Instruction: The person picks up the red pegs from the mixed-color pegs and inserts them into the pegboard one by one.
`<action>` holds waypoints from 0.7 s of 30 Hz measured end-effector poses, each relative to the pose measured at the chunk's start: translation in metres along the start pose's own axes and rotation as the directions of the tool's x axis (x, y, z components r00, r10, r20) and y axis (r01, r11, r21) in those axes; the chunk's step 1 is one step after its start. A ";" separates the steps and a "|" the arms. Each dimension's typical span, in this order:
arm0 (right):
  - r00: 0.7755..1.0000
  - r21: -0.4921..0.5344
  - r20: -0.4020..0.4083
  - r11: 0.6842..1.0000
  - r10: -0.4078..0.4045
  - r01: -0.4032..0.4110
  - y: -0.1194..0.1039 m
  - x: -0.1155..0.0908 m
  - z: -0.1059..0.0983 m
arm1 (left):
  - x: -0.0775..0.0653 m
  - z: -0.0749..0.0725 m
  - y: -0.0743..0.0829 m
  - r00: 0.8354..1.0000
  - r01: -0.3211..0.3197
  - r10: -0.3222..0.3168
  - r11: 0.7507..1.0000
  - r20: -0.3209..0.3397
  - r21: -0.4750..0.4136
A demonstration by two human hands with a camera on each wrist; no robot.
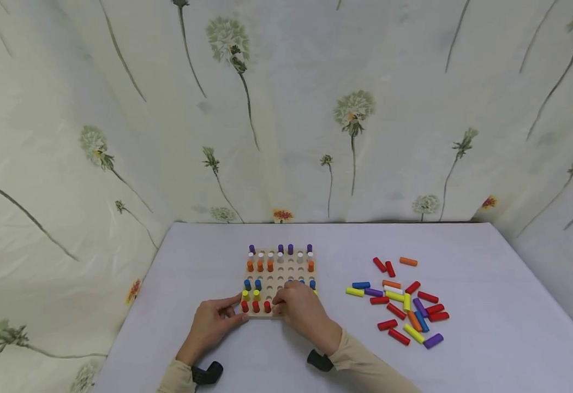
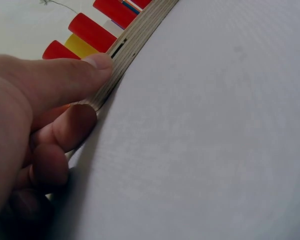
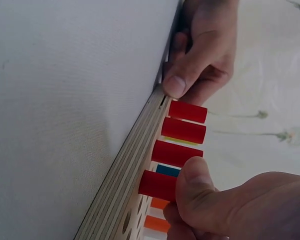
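A wooden pegboard [image 1: 275, 284] lies on the table, bearing rows of upright coloured pegs. My left hand [image 1: 213, 322] holds its near left corner; in the left wrist view the thumb [image 2: 90, 67] presses the plywood front edge. Over the near row, my right hand [image 1: 303, 311] pinches a red peg [image 3: 157, 185] by its upper part. That peg's lower end meets the board beside three standing red pegs [image 3: 177, 152]; whether it is fully seated I cannot tell. Yellow, blue, orange, white and purple pegs stand in rows behind, some partly hidden by the right hand.
Right of the board, several loose pegs [image 1: 398, 338] lie scattered on the white table [image 1: 345, 349] in red, yellow, blue, orange, purple and white. A flower-printed curtain [image 1: 286, 109] hangs behind the table's far edge.
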State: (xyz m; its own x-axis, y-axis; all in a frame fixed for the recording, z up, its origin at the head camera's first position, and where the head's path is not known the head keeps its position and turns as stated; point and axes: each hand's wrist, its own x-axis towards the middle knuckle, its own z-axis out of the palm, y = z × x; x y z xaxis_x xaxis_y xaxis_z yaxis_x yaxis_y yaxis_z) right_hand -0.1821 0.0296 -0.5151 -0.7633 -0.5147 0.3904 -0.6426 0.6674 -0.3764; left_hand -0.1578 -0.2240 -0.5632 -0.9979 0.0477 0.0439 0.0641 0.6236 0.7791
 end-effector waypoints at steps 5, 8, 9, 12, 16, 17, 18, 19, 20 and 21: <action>1.000 0.018 0.006 0.999 0.028 -0.028 0.000 -0.001 -0.001 | -0.001 0.000 0.000 1.000 0.015 -0.015 1.000 -0.003 0.005; 1.000 0.029 0.008 0.999 0.030 -0.030 0.000 -0.001 0.000 | -0.001 -0.001 -0.001 1.000 0.015 -0.015 1.000 -0.003 0.000; 0.999 0.030 0.013 0.999 0.030 -0.030 0.001 -0.001 0.000 | -0.001 -0.001 -0.001 1.000 0.015 -0.015 1.000 -0.003 -0.002; 0.999 0.027 0.034 0.999 0.019 -0.020 0.001 -0.001 -0.002 | -0.001 -0.001 -0.001 1.000 0.015 -0.015 1.000 -0.002 -0.004; 0.998 0.048 0.066 0.999 -0.019 0.016 0.003 0.000 -0.007 | -0.001 -0.001 -0.001 1.000 0.010 -0.010 1.000 -0.003 0.005; 0.997 0.061 0.071 0.998 -0.037 0.033 0.005 0.000 -0.008 | -0.001 -0.001 -0.001 1.000 0.009 -0.009 1.000 -0.003 0.007; 0.996 0.080 0.076 0.996 -0.053 0.047 0.006 0.000 -0.010 | 0.000 0.000 -0.001 1.000 0.008 -0.008 1.000 -0.003 0.011; 0.995 0.101 0.079 0.993 -0.066 0.058 0.008 0.000 -0.012 | 0.000 0.000 -0.001 1.000 0.006 -0.006 1.000 -0.003 0.013; 0.994 0.125 0.083 0.990 -0.078 0.067 0.010 -0.001 -0.015 | 0.000 0.000 -0.001 1.000 0.003 -0.003 1.000 -0.003 0.015; 0.993 0.151 0.084 0.986 -0.084 0.070 0.012 -0.001 -0.019 | 0.001 0.001 -0.001 1.000 0.001 -0.001 1.000 -0.004 0.016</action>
State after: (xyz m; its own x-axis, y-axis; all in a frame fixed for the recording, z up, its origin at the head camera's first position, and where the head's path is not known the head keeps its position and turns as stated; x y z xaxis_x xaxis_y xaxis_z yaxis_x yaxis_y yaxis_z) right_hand -0.1880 0.0481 -0.5042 -0.7097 -0.6122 0.3485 -0.6974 0.5404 -0.4708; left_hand -0.1587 -0.2241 -0.5643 -0.9980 0.0441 0.0460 0.0635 0.6363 0.7688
